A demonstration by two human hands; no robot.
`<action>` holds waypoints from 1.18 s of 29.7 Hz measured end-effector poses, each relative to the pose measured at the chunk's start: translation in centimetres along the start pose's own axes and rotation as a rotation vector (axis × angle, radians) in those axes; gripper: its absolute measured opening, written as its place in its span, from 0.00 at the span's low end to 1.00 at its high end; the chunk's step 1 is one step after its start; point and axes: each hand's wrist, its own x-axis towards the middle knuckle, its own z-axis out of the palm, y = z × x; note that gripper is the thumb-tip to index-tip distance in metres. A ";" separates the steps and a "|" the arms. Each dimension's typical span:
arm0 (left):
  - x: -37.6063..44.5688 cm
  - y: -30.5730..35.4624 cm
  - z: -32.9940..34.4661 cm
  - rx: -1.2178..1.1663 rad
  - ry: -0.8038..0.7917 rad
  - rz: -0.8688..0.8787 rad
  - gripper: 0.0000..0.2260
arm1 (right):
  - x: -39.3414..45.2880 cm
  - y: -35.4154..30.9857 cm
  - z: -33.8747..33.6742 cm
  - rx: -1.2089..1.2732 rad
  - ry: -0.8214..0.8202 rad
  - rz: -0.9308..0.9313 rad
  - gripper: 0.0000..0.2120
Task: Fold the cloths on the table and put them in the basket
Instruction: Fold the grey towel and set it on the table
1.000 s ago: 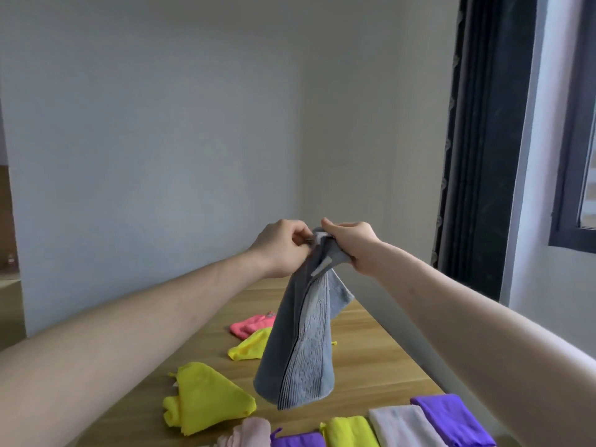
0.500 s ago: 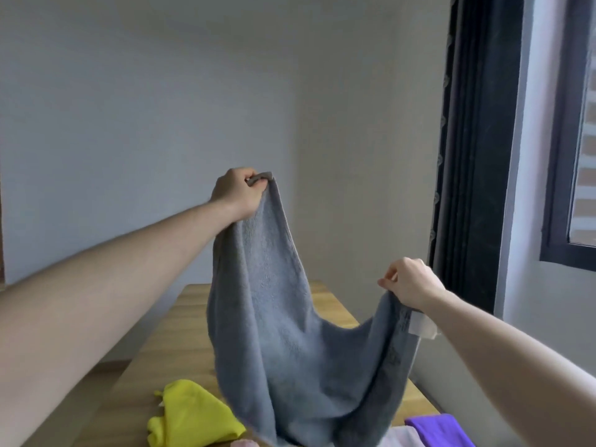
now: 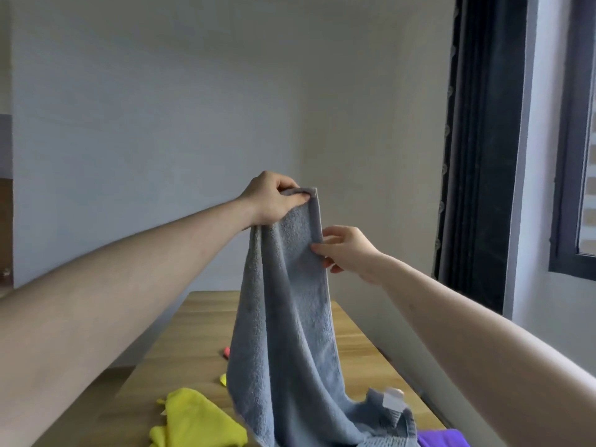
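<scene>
A grey towel (image 3: 290, 317) hangs lengthwise above the wooden table (image 3: 358, 346). My left hand (image 3: 274, 198) grips its top corner, held high. My right hand (image 3: 346, 250) is just below and to the right, pinching the towel's right edge between thumb and fingers. The towel's lower end, with a white label (image 3: 393, 398), lies crumpled on the table. A yellow cloth (image 3: 193, 421) lies crumpled at the near left, and a purple cloth (image 3: 442, 438) shows at the bottom right. No basket is in view.
Small bits of a pink cloth (image 3: 226, 352) and another yellow cloth (image 3: 223, 379) peek out left of the hanging towel. A dark curtain (image 3: 483, 150) and a window frame (image 3: 567, 156) stand to the right of the table.
My right hand let go of the towel's lower corner, which dropped to the table, and rose to the edge just under my left hand. The towel now hangs narrow instead of spread.
</scene>
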 end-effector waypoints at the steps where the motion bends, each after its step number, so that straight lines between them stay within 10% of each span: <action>1: -0.2 -0.4 -0.2 0.005 -0.023 -0.028 0.13 | 0.0 -0.2 0.1 0.011 0.017 0.012 0.09; 5: -2.2 -1.7 -1.2 0.052 -0.290 -0.154 0.30 | 0.6 -0.3 -0.4 0.127 0.118 0.090 0.08; 10: -5.4 -5.6 0.0 0.379 -0.688 -0.321 0.19 | 1.1 0.6 -1.5 0.178 0.184 0.176 0.14; 17: -7.0 -5.4 1.5 0.318 -0.486 -0.249 0.12 | -1.0 3.0 -1.4 -0.437 -0.092 0.253 0.16; 23: -6.2 -3.5 2.5 0.190 -0.406 -0.209 0.13 | -2.6 1.6 0.9 -0.102 -0.497 0.305 0.45; 29: -6.1 -3.7 3.6 0.192 -0.347 -0.179 0.14 | -2.5 2.5 3.0 -0.311 -0.377 0.293 0.11; 35: -8.1 -6.3 2.2 0.651 -0.761 -0.289 0.28 | -1.6 3.9 1.7 -0.389 -0.316 0.340 0.10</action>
